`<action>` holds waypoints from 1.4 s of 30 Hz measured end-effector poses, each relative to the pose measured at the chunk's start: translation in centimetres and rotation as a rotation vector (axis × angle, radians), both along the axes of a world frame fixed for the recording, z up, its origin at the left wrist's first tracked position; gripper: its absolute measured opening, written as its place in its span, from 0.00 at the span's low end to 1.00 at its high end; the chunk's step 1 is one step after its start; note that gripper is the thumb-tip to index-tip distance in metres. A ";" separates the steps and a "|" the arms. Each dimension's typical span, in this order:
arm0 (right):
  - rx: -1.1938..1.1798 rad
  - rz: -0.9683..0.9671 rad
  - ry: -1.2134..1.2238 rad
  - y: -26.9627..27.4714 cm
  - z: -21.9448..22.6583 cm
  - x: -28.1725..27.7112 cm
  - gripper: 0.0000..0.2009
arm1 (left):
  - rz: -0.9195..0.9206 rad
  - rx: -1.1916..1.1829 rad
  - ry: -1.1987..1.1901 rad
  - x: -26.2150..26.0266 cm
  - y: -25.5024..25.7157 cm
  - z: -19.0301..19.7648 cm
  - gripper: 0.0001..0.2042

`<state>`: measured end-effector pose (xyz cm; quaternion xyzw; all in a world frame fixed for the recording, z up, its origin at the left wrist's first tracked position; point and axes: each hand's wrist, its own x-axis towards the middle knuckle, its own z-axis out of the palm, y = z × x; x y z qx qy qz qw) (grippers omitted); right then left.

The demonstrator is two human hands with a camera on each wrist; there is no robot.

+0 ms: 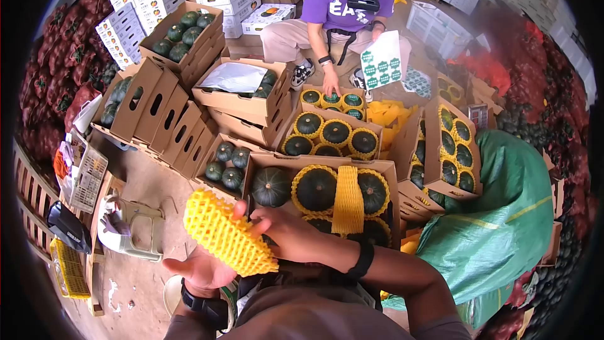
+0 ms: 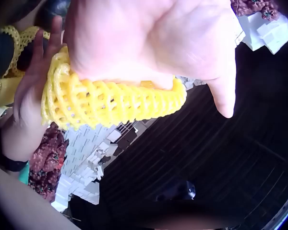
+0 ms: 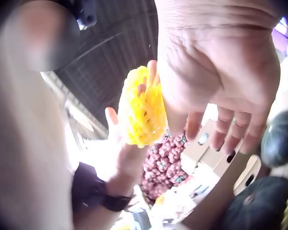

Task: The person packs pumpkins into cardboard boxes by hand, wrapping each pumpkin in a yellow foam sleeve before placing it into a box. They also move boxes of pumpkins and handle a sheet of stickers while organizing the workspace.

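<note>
Yellow foam net sleeve (image 1: 228, 234), tubular and open-meshed, held at chest height above the near carton (image 1: 377, 169), between both hands. Left hand (image 1: 202, 271): palm up beneath the sleeve's lower end, fingers curled round it in a grip; the left wrist view shows the sleeve (image 2: 110, 100) lying across this palm. Right hand (image 1: 286, 233): laid on the sleeve's upper right side, thumb reaching onto the mesh near its top; the right wrist view shows its fingers (image 3: 225, 129) hanging loosely curled, and whether the thumb actually pinches the sleeve (image 3: 140, 108) cannot be told. Near carton: holds dark green squashes, one bare (image 1: 271, 186) at the left and others already in yellow netting (image 1: 316, 189), with a flat spare sleeve (image 1: 348, 199) draped between two of them. Further open cartons of squashes (image 1: 331, 132) stand beyond and to both sides. A seated person in a purple shirt (image 1: 343, 7) faces this way, one hand on a netted squash, the other holding a sheet of green stickers (image 1: 381, 62). A green tarpaulin (image 1: 503, 214) lies at the right; red mesh sacks (image 1: 56, 63) are stacked at the left.
</note>
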<state>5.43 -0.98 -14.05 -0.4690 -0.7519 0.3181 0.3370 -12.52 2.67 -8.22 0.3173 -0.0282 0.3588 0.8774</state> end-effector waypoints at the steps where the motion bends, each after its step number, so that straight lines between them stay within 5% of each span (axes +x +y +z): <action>1: 0.035 0.004 -0.247 0.3 -0.2 -0.2 0.32 | 0.055 -0.016 0.077 -0.5 0.3 -0.1 0.57; 4: -0.017 0.073 -0.588 -0.2 -2.9 -2.2 0.42 | 0.181 -0.058 0.262 -2.4 1.0 -1.4 0.54; 11: -0.185 0.148 -0.430 1.1 -1.8 -0.4 0.44 | 0.376 0.014 0.560 -3.0 0.8 -2.0 0.51; 15: -0.132 -0.017 0.043 0.7 1.6 1.5 0.43 | 0.437 0.159 0.717 -2.8 0.9 -2.1 0.51; 17: 0.104 -0.308 0.246 0.1 3.1 0.7 0.41 | 0.377 0.171 0.712 -1.5 0.4 -1.9 0.51; 20: 0.206 -0.310 0.326 -2.2 6.8 0.1 0.32 | 0.439 0.083 0.659 1.4 -0.4 -2.5 0.43; 23: 0.044 -0.143 1.192 -3.0 4.6 1.3 0.28 | 0.337 -0.052 0.379 1.1 0.4 -3.5 0.40; 25: -0.311 -0.377 1.243 -3.0 3.2 1.8 0.25 | 0.176 -0.153 0.241 1.4 -0.4 -3.9 0.26; 28: -0.740 -0.029 1.173 -4.0 0.7 1.6 0.24 | 0.007 -0.340 0.214 1.6 -1.3 -4.5 0.21; 30: -0.889 0.078 1.500 -4.1 -1.2 1.9 0.22 | -0.123 -0.283 0.184 1.1 -0.9 -5.7 0.32; 31: -0.818 0.073 1.483 -4.2 -0.8 2.4 0.20 | -0.185 -0.259 0.170 0.8 -0.9 -6.1 0.40; 34: -0.610 -0.068 1.365 -3.8 2.3 4.7 0.10 | -0.080 -0.194 0.331 2.1 -1.0 -2.8 0.41; 35: -0.334 -0.422 0.962 -3.3 2.1 4.7 0.09 | 0.000 -0.124 0.411 2.7 -1.2 -2.5 0.41; 38: 0.507 -0.776 0.244 -2.6 3.7 4.8 0.12 | 0.309 0.036 0.546 4.7 -1.9 -2.4 0.40; 41: 0.411 -0.755 0.303 -2.8 3.9 3.1 0.13 | 0.496 0.160 0.617 5.1 -1.4 -2.8 0.39; 42: 0.118 -0.729 0.384 -3.5 3.3 2.9 0.17 | 0.529 0.229 0.636 5.0 -1.2 -2.7 0.39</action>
